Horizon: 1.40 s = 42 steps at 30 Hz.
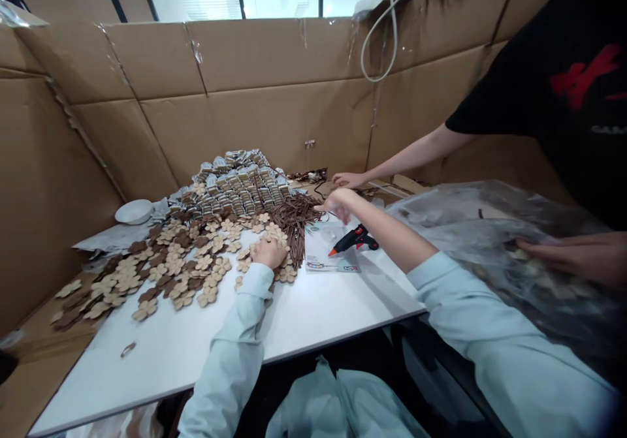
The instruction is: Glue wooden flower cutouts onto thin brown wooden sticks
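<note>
My left hand (269, 252) rests at the right side of a pile of beige and brown flower-shaped pieces (174, 262), its fingers curled over them. What lies under those fingers is hidden. My right hand (340, 204) reaches over the table, wrist bent and fingers apart, close to a bundle of thin brown strips (296, 216); nothing shows in it. Below that hand a black and orange glue gun (355, 239) lies on a printed sheet (326, 258).
Many small silvery packets (235, 187) are heaped at the back. A white bowl (134, 211) stands left. At right, a person in a black shirt (529, 79) reaches in and holds a clear plastic bag (465, 209). Cardboard walls (274, 118) surround the white table (313, 320); a cable loop (365, 59) hangs above.
</note>
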Tool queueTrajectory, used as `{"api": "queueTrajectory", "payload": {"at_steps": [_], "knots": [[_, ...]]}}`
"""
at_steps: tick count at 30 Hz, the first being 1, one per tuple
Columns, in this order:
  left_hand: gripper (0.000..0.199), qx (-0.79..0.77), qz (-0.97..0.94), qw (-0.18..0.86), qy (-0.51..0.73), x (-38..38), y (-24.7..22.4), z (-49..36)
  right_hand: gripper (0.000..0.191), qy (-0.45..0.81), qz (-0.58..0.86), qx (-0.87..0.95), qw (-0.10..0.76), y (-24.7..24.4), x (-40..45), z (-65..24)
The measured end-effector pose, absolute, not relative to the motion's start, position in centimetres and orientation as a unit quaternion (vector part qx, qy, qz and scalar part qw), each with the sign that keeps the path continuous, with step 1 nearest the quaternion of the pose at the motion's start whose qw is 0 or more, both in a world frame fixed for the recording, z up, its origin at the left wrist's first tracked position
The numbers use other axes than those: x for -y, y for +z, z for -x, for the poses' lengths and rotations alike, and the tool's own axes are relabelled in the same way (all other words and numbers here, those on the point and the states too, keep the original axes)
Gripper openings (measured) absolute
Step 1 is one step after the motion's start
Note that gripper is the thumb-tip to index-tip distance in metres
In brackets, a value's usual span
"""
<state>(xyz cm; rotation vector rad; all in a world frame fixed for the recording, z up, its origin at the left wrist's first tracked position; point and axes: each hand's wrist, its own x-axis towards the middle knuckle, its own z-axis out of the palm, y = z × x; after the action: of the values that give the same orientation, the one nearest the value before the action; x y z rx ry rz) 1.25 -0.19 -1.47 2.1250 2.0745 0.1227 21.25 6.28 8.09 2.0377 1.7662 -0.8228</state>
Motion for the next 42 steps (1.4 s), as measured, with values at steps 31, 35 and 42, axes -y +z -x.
{"api": "queueTrajectory", "payload": {"at_steps": [31,35,42], "knots": [[0.038,-0.623,-0.751,0.094,0.198,0.5,-1.6,-2.1,0.034,-0.458,-0.228,-0.689,-0.514,11.5,2.3,-18.5],[0.032,-0.494,-0.718,0.271,0.408,0.7,-0.7,-3.0,0.041,-0.514,-0.268,-0.615,-0.534,8.6,2.2,-18.8],[0.007,-0.236,-0.442,0.763,0.409,2.0,2.3,-6.7,0.041,-0.584,-0.275,-0.523,-0.557,4.3,-0.3,-15.1]]}}
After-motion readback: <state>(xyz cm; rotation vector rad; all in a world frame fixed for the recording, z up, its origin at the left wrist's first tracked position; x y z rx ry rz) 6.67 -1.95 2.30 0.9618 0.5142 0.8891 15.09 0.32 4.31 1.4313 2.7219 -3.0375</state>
